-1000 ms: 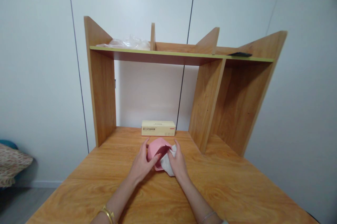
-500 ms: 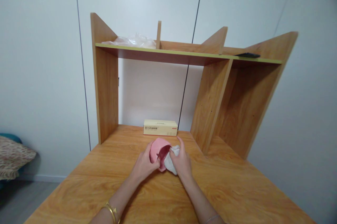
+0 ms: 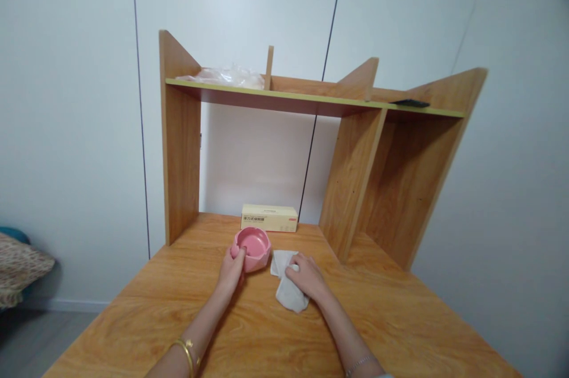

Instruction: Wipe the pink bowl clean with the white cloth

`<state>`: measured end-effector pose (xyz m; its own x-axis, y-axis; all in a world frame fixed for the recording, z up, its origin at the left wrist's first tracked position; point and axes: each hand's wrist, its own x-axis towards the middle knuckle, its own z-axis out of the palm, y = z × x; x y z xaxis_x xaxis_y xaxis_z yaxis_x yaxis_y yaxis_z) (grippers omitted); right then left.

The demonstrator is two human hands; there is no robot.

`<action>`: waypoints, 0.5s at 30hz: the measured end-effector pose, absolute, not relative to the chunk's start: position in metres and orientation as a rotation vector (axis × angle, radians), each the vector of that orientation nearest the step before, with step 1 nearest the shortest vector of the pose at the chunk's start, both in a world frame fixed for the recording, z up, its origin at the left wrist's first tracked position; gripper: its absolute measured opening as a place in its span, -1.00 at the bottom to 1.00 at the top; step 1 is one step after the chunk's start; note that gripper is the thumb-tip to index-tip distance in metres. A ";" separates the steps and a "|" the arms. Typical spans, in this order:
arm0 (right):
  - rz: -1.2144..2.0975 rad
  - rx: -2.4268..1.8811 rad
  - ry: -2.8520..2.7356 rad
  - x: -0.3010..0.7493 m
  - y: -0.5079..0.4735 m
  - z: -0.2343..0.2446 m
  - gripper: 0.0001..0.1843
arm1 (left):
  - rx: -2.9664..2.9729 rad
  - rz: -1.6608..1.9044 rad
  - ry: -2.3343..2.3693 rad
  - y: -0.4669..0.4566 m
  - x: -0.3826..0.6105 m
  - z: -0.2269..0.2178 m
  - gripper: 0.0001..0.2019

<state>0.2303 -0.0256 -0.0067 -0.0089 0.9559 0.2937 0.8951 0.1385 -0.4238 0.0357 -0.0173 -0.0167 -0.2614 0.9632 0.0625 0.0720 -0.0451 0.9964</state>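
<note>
A pink bowl [image 3: 253,246] stands upright on the wooden desk [image 3: 178,313]. My left hand [image 3: 231,269] grips its near rim, fingers curled over the edge. To its right a white cloth [image 3: 288,294] lies flat on the desk. My right hand [image 3: 307,275] rests on top of the cloth, fingers bent down onto it.
A cream cardboard box [image 3: 269,218] sits at the back of the desk under the wooden shelf unit [image 3: 311,99]. Clear plastic [image 3: 226,76] lies on the upper shelf at left, a dark flat object [image 3: 411,103] at right. A patterned cushion [image 3: 20,268] shows at the far left.
The bowl was tilted on its side with the cloth pressed inside it. Now it stands upright to the left, and the cloth lies on the desk under my right hand.
</note>
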 end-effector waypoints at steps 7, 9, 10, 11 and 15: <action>0.502 -1.736 -2.352 0.227 -0.056 0.024 -0.65 | 1.108 1.414 1.266 -0.023 0.042 -0.016 -0.74; 0.537 -1.720 -2.300 0.228 -0.060 0.033 -0.58 | 1.115 1.419 1.224 -0.024 0.044 -0.015 -0.73; 0.505 -1.697 -2.211 0.226 -0.060 0.037 -0.57 | 1.120 1.417 1.205 -0.024 0.045 -0.014 -0.72; 0.456 -1.674 -2.099 0.224 -0.058 0.039 -0.55 | 1.125 1.413 1.184 -0.025 0.046 -0.014 -0.70; 0.379 -1.634 -1.839 0.208 -0.044 0.036 -0.45 | 1.157 1.360 1.082 -0.027 0.053 -0.014 -0.58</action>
